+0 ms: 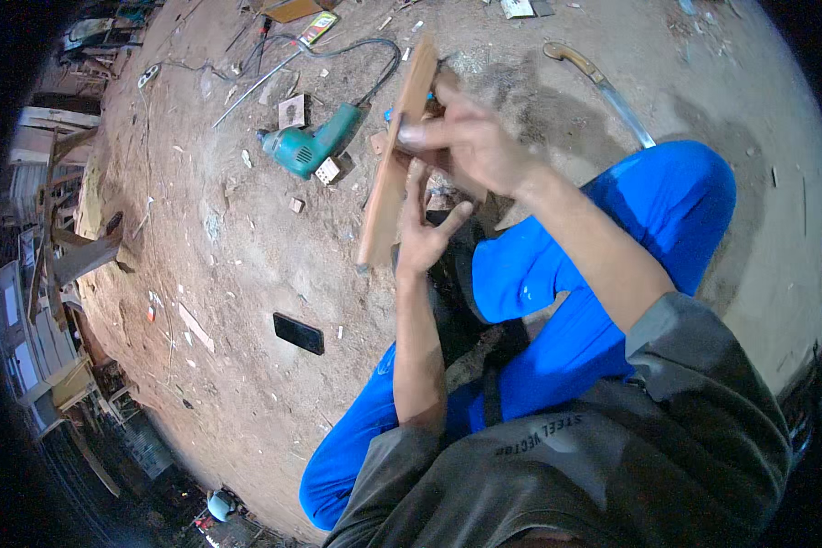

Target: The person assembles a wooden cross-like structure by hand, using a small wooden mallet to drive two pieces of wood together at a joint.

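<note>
While right hand showed blurred at wooden board, I could not tell its grip; left hand spread thumb wide, fingers near board's right edge. Board slanted between green drill and legs. Phone lay on dirt, curved knife near knee.

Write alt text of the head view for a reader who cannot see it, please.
A blurred right hand is at a long wooden board; the left hand, thumb spread, is beside it, lower in the view. On the dirt floor lie a green corded drill and black phone to the left, and a curved knife beyond the blue-clad right knee.
</note>
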Demonstrator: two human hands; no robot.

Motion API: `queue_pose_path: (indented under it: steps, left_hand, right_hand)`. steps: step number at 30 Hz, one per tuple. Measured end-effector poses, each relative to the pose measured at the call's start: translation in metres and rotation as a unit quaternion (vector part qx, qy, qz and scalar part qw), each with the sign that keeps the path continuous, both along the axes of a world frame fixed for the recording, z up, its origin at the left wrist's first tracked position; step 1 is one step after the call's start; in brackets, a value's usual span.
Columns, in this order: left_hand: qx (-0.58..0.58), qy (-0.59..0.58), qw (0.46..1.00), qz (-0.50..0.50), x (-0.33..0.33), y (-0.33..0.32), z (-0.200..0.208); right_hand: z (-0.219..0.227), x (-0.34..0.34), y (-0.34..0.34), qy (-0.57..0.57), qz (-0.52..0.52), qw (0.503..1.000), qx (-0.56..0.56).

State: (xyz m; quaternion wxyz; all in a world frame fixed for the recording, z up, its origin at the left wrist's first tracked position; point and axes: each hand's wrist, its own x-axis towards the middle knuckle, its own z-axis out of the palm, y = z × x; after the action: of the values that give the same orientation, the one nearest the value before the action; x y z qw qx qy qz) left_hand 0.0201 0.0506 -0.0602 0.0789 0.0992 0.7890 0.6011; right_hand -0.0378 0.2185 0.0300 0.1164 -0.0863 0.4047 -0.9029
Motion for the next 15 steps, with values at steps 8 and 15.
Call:
queue_pose_path:
  steps: [8,15]
  left_hand:
    - [0.013,-0.075,0.994,0.074,0.006,0.000,0.007]
    - [0.082,0.003,0.992,0.091,-0.012,-0.021,0.044]
  right_hand:
    - [-0.004,0.014,-0.019,0.167,0.080,0.909,0.373]
    - [-0.022,0.012,0.001,0.120,0.333,0.673,0.649]
